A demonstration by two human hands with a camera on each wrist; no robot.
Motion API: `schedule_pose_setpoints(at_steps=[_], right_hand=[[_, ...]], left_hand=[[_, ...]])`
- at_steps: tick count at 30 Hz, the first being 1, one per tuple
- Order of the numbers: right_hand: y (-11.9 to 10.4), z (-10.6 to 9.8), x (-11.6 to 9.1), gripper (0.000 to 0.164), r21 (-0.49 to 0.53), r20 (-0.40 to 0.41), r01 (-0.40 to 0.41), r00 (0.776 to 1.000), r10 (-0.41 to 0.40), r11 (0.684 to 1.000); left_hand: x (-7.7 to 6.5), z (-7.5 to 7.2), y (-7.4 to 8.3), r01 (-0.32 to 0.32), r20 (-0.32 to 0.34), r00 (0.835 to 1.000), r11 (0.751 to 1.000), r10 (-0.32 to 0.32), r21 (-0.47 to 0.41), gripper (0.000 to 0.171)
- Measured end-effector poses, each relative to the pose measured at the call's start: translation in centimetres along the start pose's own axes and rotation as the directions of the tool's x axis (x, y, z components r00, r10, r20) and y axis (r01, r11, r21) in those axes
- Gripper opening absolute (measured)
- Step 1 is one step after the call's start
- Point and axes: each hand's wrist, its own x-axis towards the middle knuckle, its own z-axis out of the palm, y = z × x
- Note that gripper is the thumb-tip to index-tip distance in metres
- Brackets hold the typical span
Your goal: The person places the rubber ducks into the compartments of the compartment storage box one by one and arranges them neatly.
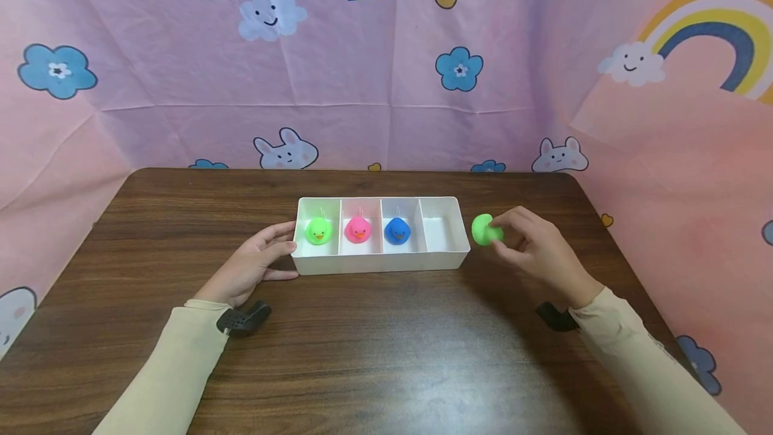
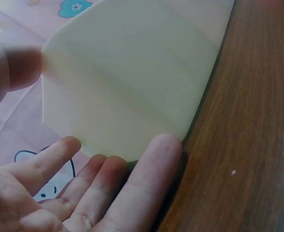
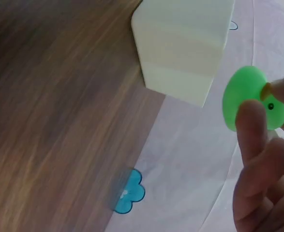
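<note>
My left hand [image 1: 253, 257] holds the left end of a white divided box [image 1: 374, 263] on the table. In the left wrist view its fingertips [image 2: 163, 145] lie against the end wall, with the thumb at the rim. My right hand [image 1: 540, 247] pinches a light-green duck toy [image 1: 481, 228] between thumb and fingers, just off the box's right end. The right wrist view shows the toy's dark eye. From the left, the box's compartments hold a green duck [image 1: 319, 231], a pink duck [image 1: 358, 229] and a blue duck [image 1: 397, 231]; the rightmost compartment [image 1: 443, 230] has none.
The box stands toward the back of a dark wooden table [image 1: 374, 341]. Behind and beside the table hangs a pink and purple cloth [image 1: 338, 72] printed with rainbows, flowers and bunnies. Both wrists wear dark bands, and light sleeves cover the forearms.
</note>
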Motion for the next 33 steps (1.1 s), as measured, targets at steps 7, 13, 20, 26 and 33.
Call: schedule_pose_setpoints(at_steps=[7,13,20,26,33], right_hand=[[-0.9,0.7,1.1,0.031,0.027,-0.009,0.031,0.999,-0.031,0.999],[-1.5,1.4,2.3,0.031,0.015,-0.023,0.066,0.998,-0.066,0.998],[-1.6,2.5,3.7,0.024,-0.040,-0.011,0.089,0.996,-0.089,0.995],[-1.4,3.7,4.7,0.022,-0.104,0.088,0.040,0.996,-0.031,0.994],[-1.3,4.8,5.7,0.018,-0.166,0.181,-0.015,0.982,0.046,0.986]], left_hand=[[-0.1,0.0,0.2,0.010,-0.003,1.000,1.000,-0.010,0.009,0.068],[-0.1,0.1,0.3,0.008,-0.002,1.000,1.000,-0.008,0.008,0.068],[-0.2,0.1,0.3,0.009,-0.005,1.000,1.000,-0.009,0.007,0.067],[-0.1,0.0,0.3,0.010,-0.004,1.000,1.000,-0.010,0.002,0.065],[0.1,-0.1,0.1,0.013,-0.006,1.000,1.000,-0.013,-0.008,0.066]])
